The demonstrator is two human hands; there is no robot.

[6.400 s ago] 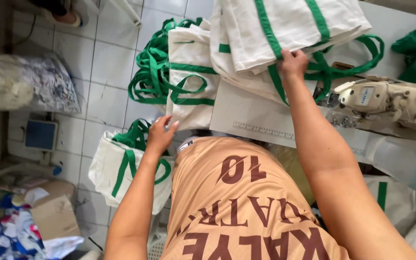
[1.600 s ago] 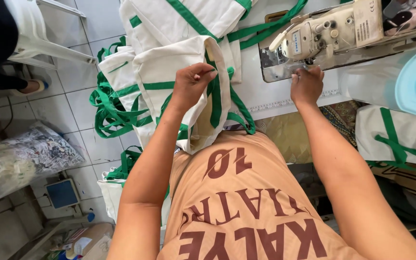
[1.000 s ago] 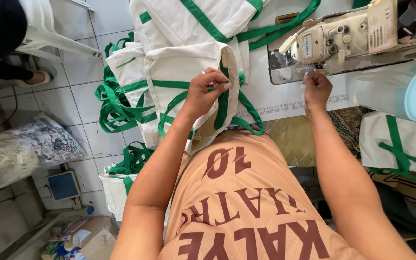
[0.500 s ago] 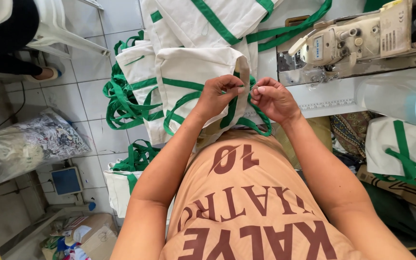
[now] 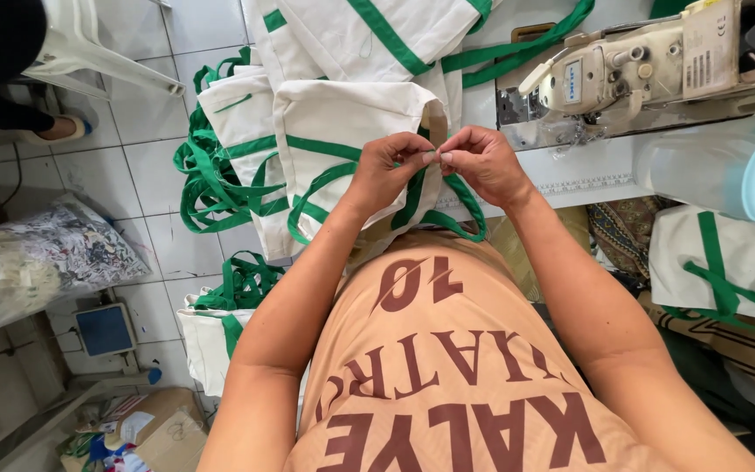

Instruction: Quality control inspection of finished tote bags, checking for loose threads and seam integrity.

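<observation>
Nearest the camera was the person's peach shirt [image 5: 447, 367], both bare forearms reaching forward from it. Just beyond, the left hand [image 5: 392, 166] and the right hand [image 5: 482, 162] met fingertip to fingertip over a white cloth bag [image 5: 342, 131] with green trim. Each grip was pinched nearly closed — thumb against forefinger — on something too small to make out, at the bag's edge beside a green strap [image 5: 412, 188]. The bag lay draped over the near edge of the worktop [image 5: 587, 170], on top of a heap of like bags [image 5: 246, 114] that spilled leftward toward the tiled floor [image 5: 133, 166]. Past the right hand stood 1 cream sewing machine [image 5: 631, 65] on the worktop. To the right, lower down, more white bags with green straps [image 5: 718, 262] were piled; far left — a white plastic chair [image 5: 72, 52].
</observation>
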